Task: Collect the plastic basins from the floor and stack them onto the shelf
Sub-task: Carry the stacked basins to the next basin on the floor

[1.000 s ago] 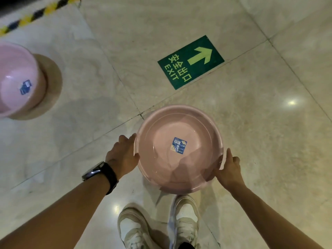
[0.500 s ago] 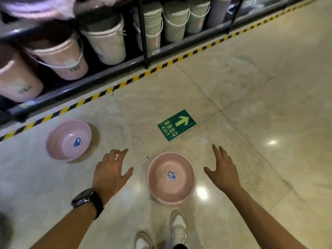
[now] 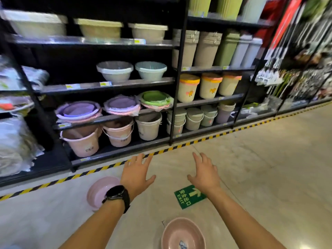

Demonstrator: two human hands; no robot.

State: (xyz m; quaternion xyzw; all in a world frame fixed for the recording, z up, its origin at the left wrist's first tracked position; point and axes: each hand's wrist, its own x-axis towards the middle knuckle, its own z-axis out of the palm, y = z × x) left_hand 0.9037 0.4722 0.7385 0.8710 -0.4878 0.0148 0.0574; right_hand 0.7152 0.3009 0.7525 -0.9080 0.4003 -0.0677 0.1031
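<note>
Hands hold nothing at this moment: the left hand [image 3: 137, 174], a black watch [image 3: 115, 194] on its wrist, and the right hand [image 3: 203, 172] both reach forward over the floor, palms down, fingers straight and spread. Both of the task's basins lie on the tiles. The near basin [image 3: 183, 234], pink with a label inside, sits mouth-up at the bottom edge of the view, nearer than either hand. The left basin [image 3: 98, 192], a paler pink, seems to rest at a tilt farther off, partly hidden behind the left wrist and near the striped tape [image 3: 179, 146] along the foot of the shelf [image 3: 111, 86]. A green exit sign [image 3: 188, 196] lies between them. With the gaze raised toward the shelf, the near basin is almost out of sight, so a step forward could probably land on it or kick it across the glossy floor. Grabbed by one rim only, either basin might skid or flip. The purple stacked basins [image 3: 79, 109] on the shelf already lean outward over its edge. Another basin dropped on carelessly could tip that pile off.
</note>
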